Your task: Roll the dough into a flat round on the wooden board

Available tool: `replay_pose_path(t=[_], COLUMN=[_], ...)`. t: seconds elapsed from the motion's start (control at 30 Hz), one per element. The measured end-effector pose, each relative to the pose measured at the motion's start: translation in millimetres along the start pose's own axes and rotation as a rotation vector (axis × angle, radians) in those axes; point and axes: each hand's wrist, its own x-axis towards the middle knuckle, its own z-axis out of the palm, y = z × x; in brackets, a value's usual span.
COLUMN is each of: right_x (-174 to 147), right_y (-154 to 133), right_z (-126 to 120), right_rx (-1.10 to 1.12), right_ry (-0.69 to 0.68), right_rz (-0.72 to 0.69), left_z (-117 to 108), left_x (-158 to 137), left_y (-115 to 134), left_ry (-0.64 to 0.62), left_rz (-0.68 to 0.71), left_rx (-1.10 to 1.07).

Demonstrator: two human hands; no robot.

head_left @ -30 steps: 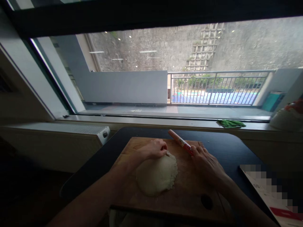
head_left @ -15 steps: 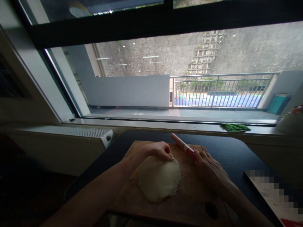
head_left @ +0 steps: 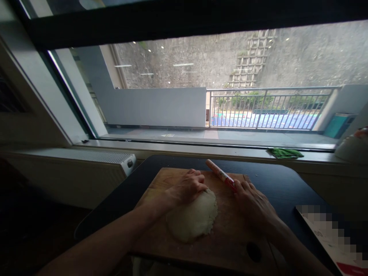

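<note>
A pale round sheet of dough with a ragged right edge lies on a wooden cutting board. My left hand is closed at its far edge, fingers curled and pinching the dough, and covers its upper left part. To the right, my right hand is wrapped round the near end of a rolling pin, a slim pale stick with a red and white printed section. The pin slants away to the upper left, across the board's far edge. Its gripped end is hidden under my fingers.
The board rests on a dark table with rounded corners. A partly blurred printed box or sheet lies at the right. Beyond are a windowsill with a green cloth and a radiator at left.
My left hand has turned over, its back and knuckles now showing, and it stays at the dough's far edge. My right hand and the rolling pin have hardly moved. The view has tilted slightly.
</note>
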Motion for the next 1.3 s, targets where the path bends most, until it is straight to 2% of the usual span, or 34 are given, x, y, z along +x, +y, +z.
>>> replay_pose_path(t=[0.17, 0.37, 0.47, 0.6, 0.73, 0.87, 1.03, 1.13, 1.2, 1.3], right_x=[0, 1, 0, -2, -1, -1, -1, -1, -1, -6], right_y=[0, 2, 1, 0, -1, -1, -3, -2, -2, -3], right_z=[0, 4, 2, -1, -2, -2, -4, -5, -7, -11], right_rx=[-0.012, -0.01, -0.011, -0.013, -0.013, -0.011, 0.014, 0.038, 0.051, 0.135], right_ry=[0.01, 0.008, 0.003, -0.018, -0.012, -0.023, -0.034, -0.023, -0.026, -0.064], right_rz=[0.004, 0.003, 0.007, 0.011, -0.007, -0.003, 0.016, 0.012, 0.008, -0.012], left_z=[2, 4, 5, 12, 15, 10, 0, -3, -3, 0], left_x=[-11, -11, -14, -13, -6, 5, 18, 21, 21, 14], left_y=[-1, 8, 10, -4, -19, -24, -32, -32, -26, -10], left_ry=[0.01, -0.007, 0.012, 0.045, -0.046, -0.178, -0.365, -0.42, -0.372, -0.154], left_rz=[0.021, -0.081, -0.083, -0.239, -0.32, -0.417, -0.419, -0.423, -0.397, -0.27], left_rx=[-0.027, 0.013, 0.026, -0.115, -0.333, -0.483, -0.55, -0.543, -0.473, -0.227])
